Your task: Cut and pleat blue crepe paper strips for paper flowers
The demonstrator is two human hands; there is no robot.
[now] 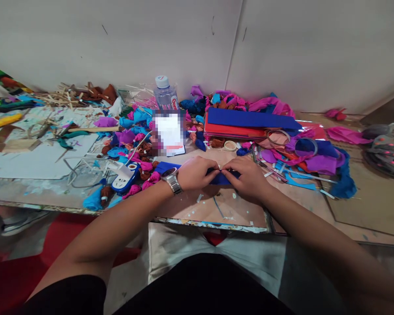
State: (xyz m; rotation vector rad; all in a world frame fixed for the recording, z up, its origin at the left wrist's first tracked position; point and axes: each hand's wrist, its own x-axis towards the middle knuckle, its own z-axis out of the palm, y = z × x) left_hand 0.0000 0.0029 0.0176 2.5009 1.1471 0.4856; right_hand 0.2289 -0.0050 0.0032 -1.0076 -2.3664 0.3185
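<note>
My left hand (198,175) and my right hand (246,175) meet fingertip to fingertip over the front part of the table. Both are pinched closed on the edge of a dark blue strip (223,179), which looks like crepe paper and partly hides behind the fingers. A tiny pale spot shows between the fingertips; I cannot make out what it is. Another flat blue piece (167,167) lies just left of my left wrist, beside the wristwatch (172,179).
Behind my hands stand a water bottle (166,94) and a blurred, lit phone screen (168,131). A blue power strip (124,179) with a white cable sits left. Rolls of tape (305,147), a stack of blue sheets (249,119) and crumpled coloured scraps (325,162) lie right.
</note>
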